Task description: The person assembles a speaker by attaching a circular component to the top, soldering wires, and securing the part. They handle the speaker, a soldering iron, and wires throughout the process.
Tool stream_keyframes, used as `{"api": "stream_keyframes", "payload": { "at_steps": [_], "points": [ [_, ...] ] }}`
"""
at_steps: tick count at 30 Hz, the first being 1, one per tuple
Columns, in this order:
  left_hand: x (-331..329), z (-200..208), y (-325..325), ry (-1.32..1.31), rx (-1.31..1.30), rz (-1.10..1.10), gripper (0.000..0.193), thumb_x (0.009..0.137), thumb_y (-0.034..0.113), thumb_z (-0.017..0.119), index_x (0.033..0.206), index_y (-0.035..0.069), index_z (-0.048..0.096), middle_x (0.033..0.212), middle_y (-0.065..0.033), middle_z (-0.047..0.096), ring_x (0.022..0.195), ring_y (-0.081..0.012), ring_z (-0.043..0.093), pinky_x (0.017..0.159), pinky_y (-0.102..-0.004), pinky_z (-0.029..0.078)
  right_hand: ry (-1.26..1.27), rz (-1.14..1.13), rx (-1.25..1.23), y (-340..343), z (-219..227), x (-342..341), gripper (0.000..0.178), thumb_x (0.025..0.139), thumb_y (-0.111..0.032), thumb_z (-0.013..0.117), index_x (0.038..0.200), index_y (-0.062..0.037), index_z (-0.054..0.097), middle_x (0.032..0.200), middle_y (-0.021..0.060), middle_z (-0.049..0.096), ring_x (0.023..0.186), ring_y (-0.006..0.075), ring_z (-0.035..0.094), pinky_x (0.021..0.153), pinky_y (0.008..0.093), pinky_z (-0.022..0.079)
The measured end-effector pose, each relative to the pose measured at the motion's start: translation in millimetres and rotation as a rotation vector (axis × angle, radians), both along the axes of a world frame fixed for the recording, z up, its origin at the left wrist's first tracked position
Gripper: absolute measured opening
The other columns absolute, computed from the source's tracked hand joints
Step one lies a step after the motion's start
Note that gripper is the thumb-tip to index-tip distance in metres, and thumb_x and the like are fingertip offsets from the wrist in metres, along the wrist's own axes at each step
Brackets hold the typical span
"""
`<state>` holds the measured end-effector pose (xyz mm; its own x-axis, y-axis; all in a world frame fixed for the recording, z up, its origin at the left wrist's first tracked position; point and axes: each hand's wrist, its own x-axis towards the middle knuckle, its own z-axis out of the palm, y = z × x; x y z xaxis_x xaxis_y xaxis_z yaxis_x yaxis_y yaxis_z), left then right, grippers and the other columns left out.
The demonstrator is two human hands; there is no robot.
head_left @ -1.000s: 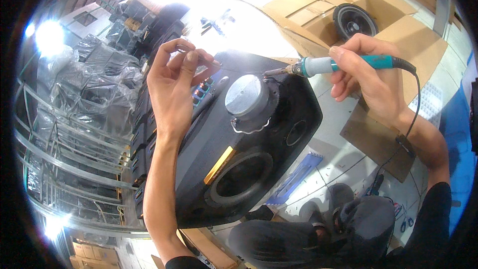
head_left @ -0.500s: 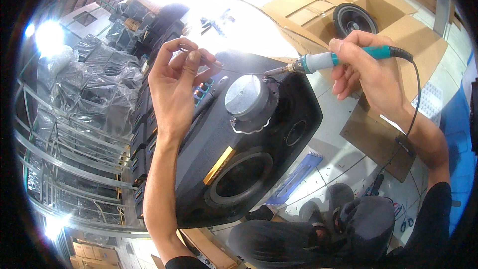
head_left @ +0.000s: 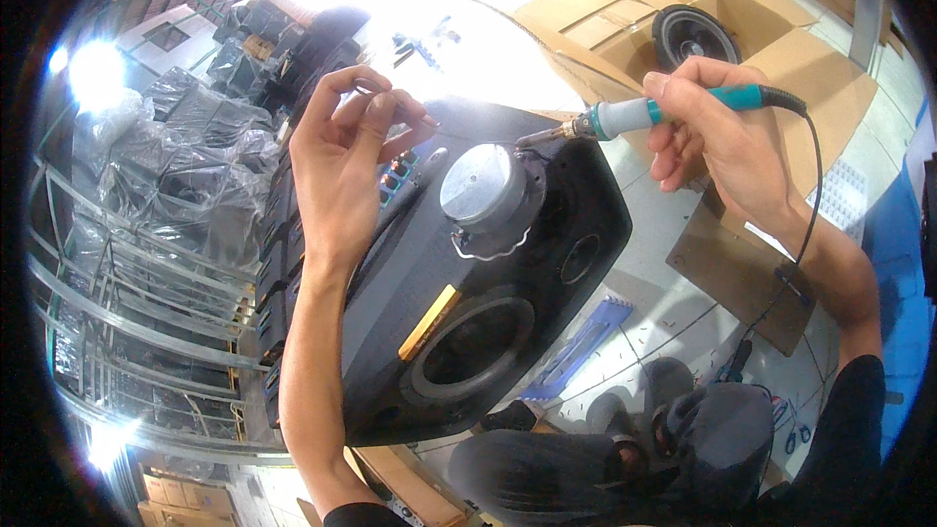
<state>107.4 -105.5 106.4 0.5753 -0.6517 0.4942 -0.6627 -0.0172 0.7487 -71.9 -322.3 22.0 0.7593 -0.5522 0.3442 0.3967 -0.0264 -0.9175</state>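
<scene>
A teal-and-grey soldering iron (head_left: pixel 625 118) is in my right hand (head_left: pixel 722 137), my fingers wrapped round its handle. Its tip rests at the edge of a loose speaker driver (head_left: pixel 480 185), near the terminal side. The driver lies magnet up on a black speaker cabinet (head_left: pixel 410 273), with a pale wire looping from its near side. To the left, my left hand (head_left: pixel 337 151) is raised with its fingers pinched round a thin strand of solder wire (head_left: pixel 366 85). Where the strand's free end lies is hard to see against the glare. A small circuit board (head_left: pixel 395 179) shows just beyond that wrist.
A round woofer (head_left: pixel 695 37) sits on cardboard (head_left: pixel 825 88) at the far right. The iron's black cable (head_left: pixel 818 185) hangs past my right forearm. A brown board (head_left: pixel 742 278), a purple plastic piece (head_left: pixel 581 346) and scissors (head_left: pixel 797 437) lie on the tiles. Plastic-wrapped goods (head_left: pixel 185 156) stand left.
The solder strand, which reached from my left fingers to the iron's tip, no longer shows there. The iron tip has barely moved and both hands keep their grip.
</scene>
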Motion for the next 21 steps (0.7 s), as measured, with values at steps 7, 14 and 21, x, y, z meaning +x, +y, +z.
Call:
{"api": "stream_keyframes", "payload": {
  "at_steps": [7,14,21],
  "points": [
    [-1.3,0.1,-0.5,-0.038,0.01,0.024,0.018,0.102,0.017,0.059,0.113,0.003,0.056,0.097,-0.0106,0.07,0.092,-0.0194,0.07,0.085,-0.0383,0.062,-0.014,0.006,0.019,0.3,-0.4,-0.5,0.03,0.097,-0.028,0.063,0.081,-0.0028,0.063,0.064,0.0094,0.064,0.05,0.0148,0.066,0.041,0.0249,0.053],
    [-0.3,0.2,-3.1,-0.017,0.026,-0.005,0.019,0.102,0.018,0.059,0.114,0.003,0.057,0.097,-0.0102,0.07,0.092,-0.0186,0.07,0.085,-0.0377,0.062,-0.002,-0.012,0.009,-1.1,-1.9,1.0,0.029,0.097,-0.028,0.063,0.081,-0.0033,0.064,0.064,0.0091,0.064,0.05,0.0145,0.066,0.041,0.0248,0.053],
    [-1.2,-0.8,-5.1,-0.009,0.007,0.005,0.017,0.103,0.016,0.058,0.114,0.003,0.057,0.097,-0.0106,0.069,0.092,-0.0191,0.07,0.085,-0.0379,0.062,0.011,0.002,0.024,-1.4,-1.1,-0.2,0.029,0.096,-0.028,0.064,0.081,-0.0023,0.063,0.065,0.0087,0.064,0.05,0.0147,0.066,0.041,0.0248,0.053]
  ]
}}
